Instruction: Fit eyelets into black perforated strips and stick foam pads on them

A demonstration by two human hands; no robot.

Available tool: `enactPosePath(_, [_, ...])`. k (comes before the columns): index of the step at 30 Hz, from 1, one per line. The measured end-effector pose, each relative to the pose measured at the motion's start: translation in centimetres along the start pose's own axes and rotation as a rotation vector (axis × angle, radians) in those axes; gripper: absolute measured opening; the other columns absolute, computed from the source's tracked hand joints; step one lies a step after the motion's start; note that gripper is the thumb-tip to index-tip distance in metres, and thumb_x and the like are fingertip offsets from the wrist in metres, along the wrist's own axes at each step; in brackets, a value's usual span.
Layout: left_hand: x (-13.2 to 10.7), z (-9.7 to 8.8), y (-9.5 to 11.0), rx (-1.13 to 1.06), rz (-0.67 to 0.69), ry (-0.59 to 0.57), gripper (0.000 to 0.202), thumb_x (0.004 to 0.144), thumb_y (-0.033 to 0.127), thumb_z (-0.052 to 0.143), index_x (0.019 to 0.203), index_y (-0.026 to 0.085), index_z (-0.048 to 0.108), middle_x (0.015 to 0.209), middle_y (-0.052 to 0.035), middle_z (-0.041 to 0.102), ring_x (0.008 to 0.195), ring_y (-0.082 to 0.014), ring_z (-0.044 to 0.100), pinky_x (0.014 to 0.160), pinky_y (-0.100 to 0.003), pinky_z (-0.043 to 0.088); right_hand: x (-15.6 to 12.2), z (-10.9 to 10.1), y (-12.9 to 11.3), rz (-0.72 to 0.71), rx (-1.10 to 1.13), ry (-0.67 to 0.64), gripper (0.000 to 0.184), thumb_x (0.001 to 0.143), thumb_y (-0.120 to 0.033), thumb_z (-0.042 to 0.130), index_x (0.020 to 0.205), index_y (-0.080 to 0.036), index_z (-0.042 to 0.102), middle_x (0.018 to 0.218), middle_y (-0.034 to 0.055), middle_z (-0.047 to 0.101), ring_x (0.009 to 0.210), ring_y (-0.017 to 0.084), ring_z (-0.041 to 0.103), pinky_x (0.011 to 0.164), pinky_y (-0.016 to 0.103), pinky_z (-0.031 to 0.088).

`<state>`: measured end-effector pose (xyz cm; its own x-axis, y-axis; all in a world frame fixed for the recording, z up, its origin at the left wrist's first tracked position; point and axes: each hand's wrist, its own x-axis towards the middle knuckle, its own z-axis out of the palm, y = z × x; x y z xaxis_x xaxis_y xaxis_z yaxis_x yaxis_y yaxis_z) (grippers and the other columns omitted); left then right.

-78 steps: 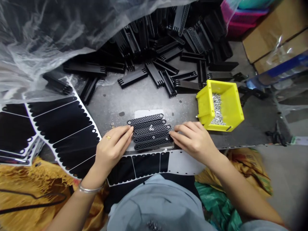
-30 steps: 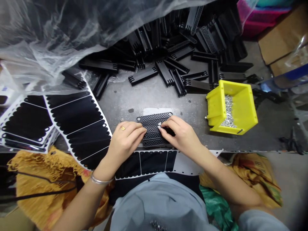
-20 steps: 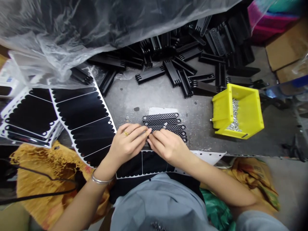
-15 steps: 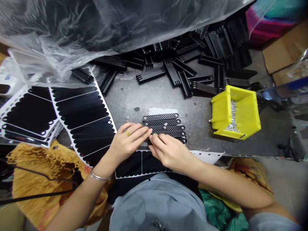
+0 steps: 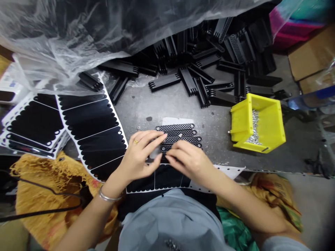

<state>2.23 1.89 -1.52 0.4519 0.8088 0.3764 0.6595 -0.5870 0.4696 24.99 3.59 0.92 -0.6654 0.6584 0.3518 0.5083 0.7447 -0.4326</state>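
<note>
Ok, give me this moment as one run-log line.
left hand: fingertips over black mesh strips | right hand: fingertips at lowest strip | yellow bin: silver fasteners inside

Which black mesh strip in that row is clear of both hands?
The top black mesh strip, farthest from the person: the left hand and right hand overlap the strips below it.
</note>
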Motion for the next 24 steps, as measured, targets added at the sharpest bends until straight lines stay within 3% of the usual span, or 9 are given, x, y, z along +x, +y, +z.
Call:
enactPosePath(3, [-0.3,0.4,0.7,-0.061,-0.075,-0.161,0.113,0.084,0.043,0.077,0.168,0.011,0.007,0.168,-0.0265,0.028,0.157,-0.0422,0.027,0.125,-0.062,0.029,-0.5,1.3,-1.3,-0.096,-0.081,0.043,0.019,0.105,-0.018,0.056,0.101,-0.009,0.073,0.088,0.0098,0.072,0.079,0.018,0.062,0.071,0.032,0.054])
enactPosePath(5, [-0.2,1.0,0.9,-0.049,-0.089,-0.189,0.123,0.083,0.049,0.077,0.167,0.011,-0.005,0.171,-0.0273,0.018,0.159,-0.0440,0.020,0.126,-0.064,0.024,-1.2,1.6,-1.4,-0.149,-0.138,0.060,0.020,0.104,-0.019,0.058,0.107,-0.006,0.073,0.093,0.0119,0.074,0.080,0.020,0.062,0.070,0.033,0.054])
enactPosePath(10, [1.1,2.7,0.9,-0.062,-0.116,-0.187,0.114,0.088,0.034,0.069,0.167,0.017,-0.010,0.170,-0.0241,0.019,0.160,-0.0427,0.015,0.127,-0.064,0.022,-2.4,1.6,-2.4,-0.186,-0.313,-0.038,0.030,0.102,-0.008,0.046,0.109,-0.005,0.075,0.115,0.0166,0.074,0.092,0.023,0.064,0.081,0.036,0.056])
enactPosePath(15, [1.4,3.3,1.0,-0.069,-0.146,-0.180,0.104,0.089,0.015,0.057,0.167,0.021,-0.013,0.167,-0.0226,0.022,0.160,-0.0412,0.016,0.126,-0.065,0.024,-1.4,1.3,-4.7,-0.245,-0.561,-0.113,0.033,0.095,-0.004,0.044,0.103,0.003,0.075,0.110,0.0245,0.073,0.092,0.029,0.067,0.084,0.042,0.055])
enactPosePath(20, [1.2,3.5,1.0,-0.039,-0.141,-0.173,0.101,0.093,0.016,0.054,0.166,0.020,-0.015,0.165,-0.0235,0.026,0.159,-0.0395,0.019,0.127,-0.063,0.024,-0.9,0.7,-3.0,-0.416,-0.466,-0.156,0.033,0.095,-0.005,0.045,0.104,0.003,0.075,0.112,0.0234,0.072,0.095,0.028,0.067,0.089,0.043,0.056])
enactPosePath(24, [1.1,3.7,0.7,-0.028,-0.129,-0.153,0.101,0.091,0.015,0.052,0.166,0.018,-0.016,0.165,-0.0236,0.028,0.158,-0.0382,0.022,0.127,-0.062,0.023,-1.0,0.6,-1.2,-0.435,-0.345,-0.160,0.034,0.098,-0.006,0.043,0.103,-0.002,0.076,0.111,0.0181,0.073,0.094,0.025,0.066,0.089,0.038,0.059])
